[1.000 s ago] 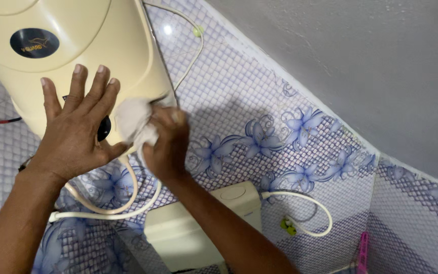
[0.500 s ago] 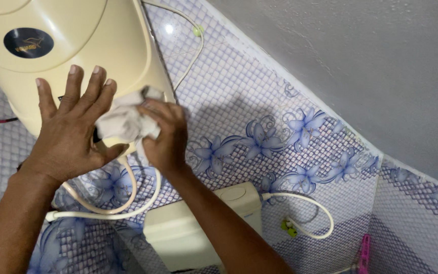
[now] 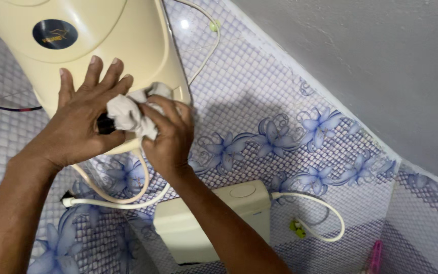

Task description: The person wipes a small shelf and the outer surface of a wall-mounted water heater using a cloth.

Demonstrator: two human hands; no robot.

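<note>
1. We note a crumpled white cloth (image 3: 130,114) left of frame centre, bunched into folds and pressed against the lower edge of a cream water heater (image 3: 102,45).
2. The right hand (image 3: 168,134) is curled around the cloth from the right, fingers bent over its folds, thumb side toward the heater rim. We record this hand as closed and gripping the cloth.
3. The left hand (image 3: 82,119) lies flat on the heater's lower front, fingers spread and pointing toward the top of the frame. Its palm edge touches the cloth's left side; it grips nothing, fingers extended.
4. A small dark knob (image 3: 105,124) shows between the left palm and the cloth, mostly covered; we cannot tell its shape.
5. The heater fills the upper left of the frame. A round dark badge (image 3: 55,34) sits on its front, above the left hand.
6. Pale hoses (image 3: 122,198) loop down from under the heater, lower left, passing behind both forearms.
7. A cream cistern (image 3: 214,218) with a round top button sits at lower centre, just below the right forearm. A white hose (image 3: 325,208) curves from its right side.
8. The tiled wall (image 3: 280,111) behind carries a blue flower band running toward the lower right.
9. A pink object (image 3: 376,256) shows at the bottom right edge, too small to identify.
10. A grey plaster surface (image 3: 381,50) occupies the upper right.
</note>
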